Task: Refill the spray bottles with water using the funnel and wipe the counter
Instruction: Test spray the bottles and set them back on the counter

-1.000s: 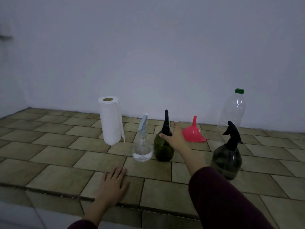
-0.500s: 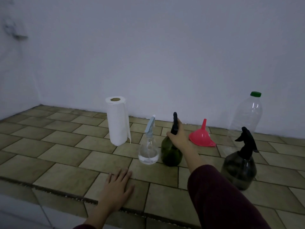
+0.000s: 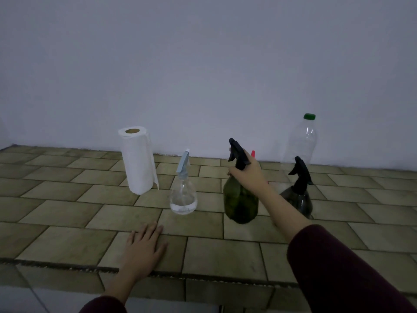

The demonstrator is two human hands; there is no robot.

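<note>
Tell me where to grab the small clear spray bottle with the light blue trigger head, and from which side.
Grip the small clear spray bottle at its narrow neck, just under the light blue trigger head. The round belly below is wide and probably slippery, and the bottle stands upright. Come from the near left: the left hand lies flat in front of it, while the green spray bottle crowds its right.

Home utility corner, tiled counter (image 3: 67, 236), plain wall (image 3: 203, 64)

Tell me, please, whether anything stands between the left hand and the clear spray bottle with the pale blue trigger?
Nothing visible does. The left hand rests flat on the tiled counter, and only bare tile lies between it and the clear spray bottle with the pale blue trigger.
</note>
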